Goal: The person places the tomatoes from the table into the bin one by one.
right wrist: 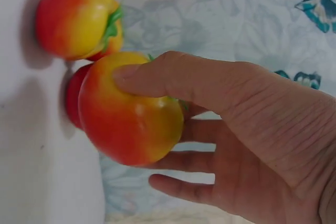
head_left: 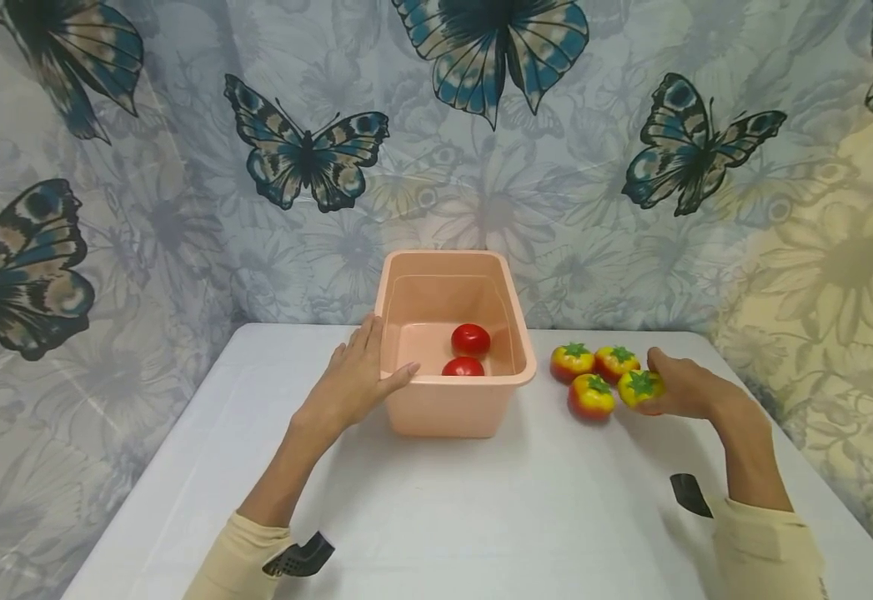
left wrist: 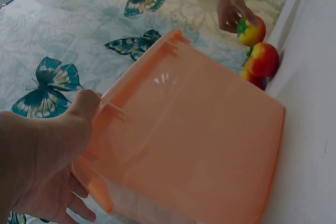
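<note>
At the near end of the counter [head_left: 421, 517], two cream sleeves [head_left: 241, 554] are covering the person's forearms, and a black tab [head_left: 301, 557] is jutting inward from beside each cuff. Beyond the cuffs, the left forearm is slanting forward and to the right, while the right forearm is pointing nearly straight ahead, its wrist bending leftward. Farther along, both hands are grasping something. The left hand [head_left: 353, 375] is holding the near left corner of a peach-coloured bin [head_left: 444, 410], its thumb lying over the near rim and its fingers running along the outside of the left wall. The right hand [head_left: 687, 390] is pinching a red-and-yellow fruit [head_left: 640, 389] with a green leafy top, the thumb pressing on one side and the fingers spreading behind. Just left of it, three matching fruits [head_left: 591, 398] are sitting on the counter in a tight cluster, right of the bin. Inside the bin, two red round fruits [head_left: 470, 340] are lying toward the right wall, the nearer one partly hiding behind the near rim. Behind everything, a floral cloth [head_left: 496, 217] is hanging, bearing printed butterflies [head_left: 307, 158].
</note>
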Available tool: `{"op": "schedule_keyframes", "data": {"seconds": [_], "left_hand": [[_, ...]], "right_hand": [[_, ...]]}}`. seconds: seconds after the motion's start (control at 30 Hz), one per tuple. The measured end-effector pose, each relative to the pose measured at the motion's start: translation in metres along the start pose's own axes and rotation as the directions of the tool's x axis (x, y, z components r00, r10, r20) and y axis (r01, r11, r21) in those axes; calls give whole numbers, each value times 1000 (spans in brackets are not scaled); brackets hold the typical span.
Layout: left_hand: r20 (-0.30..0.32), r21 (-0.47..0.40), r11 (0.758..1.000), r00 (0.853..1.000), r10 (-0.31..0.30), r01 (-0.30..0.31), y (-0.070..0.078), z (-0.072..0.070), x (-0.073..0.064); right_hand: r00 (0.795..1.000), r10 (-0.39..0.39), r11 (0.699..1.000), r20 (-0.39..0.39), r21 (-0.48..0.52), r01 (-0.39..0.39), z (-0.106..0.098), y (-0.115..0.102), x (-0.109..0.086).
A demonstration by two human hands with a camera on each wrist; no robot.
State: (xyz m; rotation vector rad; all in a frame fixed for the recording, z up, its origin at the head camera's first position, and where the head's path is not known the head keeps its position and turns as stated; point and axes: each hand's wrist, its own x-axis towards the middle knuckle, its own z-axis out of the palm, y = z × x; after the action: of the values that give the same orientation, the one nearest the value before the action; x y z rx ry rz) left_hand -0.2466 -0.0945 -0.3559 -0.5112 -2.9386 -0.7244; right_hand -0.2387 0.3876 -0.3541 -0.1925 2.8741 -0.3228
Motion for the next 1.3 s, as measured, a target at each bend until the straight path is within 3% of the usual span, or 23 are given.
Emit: {"op": "schedule_keyframes", "data": {"seconds": [0.23,0.5,0.83,1.1,1.17,1.3], "left_hand": [[4,0,1000,1000,-5,5,0,0,0],[2,7,1000,1000,-5,5,0,1,0],[-3,8,1000,1000,2,-2,-2,1,0],[0,8,1000,1000,1,-1,-2,2,0],[0,4,1000,1000,3,-3,-2,2,1],[-1,8,1000,1000,7,-7,-2,2,1]], "right_hand": [[986,-54,994,-160,-103,38,-12,-18,-8],[930,-129,985,-343,-154,80,-24,-44,-15],[882,-119,989,-457,20,144,-30,-92,-14],[824,-209,943,-526,115,313,-27,-137,-5],[822,-225,934,-524,125,335,-26,-148,-2],[838,-261,919,-479,142,368,-23,-167,5]]}}
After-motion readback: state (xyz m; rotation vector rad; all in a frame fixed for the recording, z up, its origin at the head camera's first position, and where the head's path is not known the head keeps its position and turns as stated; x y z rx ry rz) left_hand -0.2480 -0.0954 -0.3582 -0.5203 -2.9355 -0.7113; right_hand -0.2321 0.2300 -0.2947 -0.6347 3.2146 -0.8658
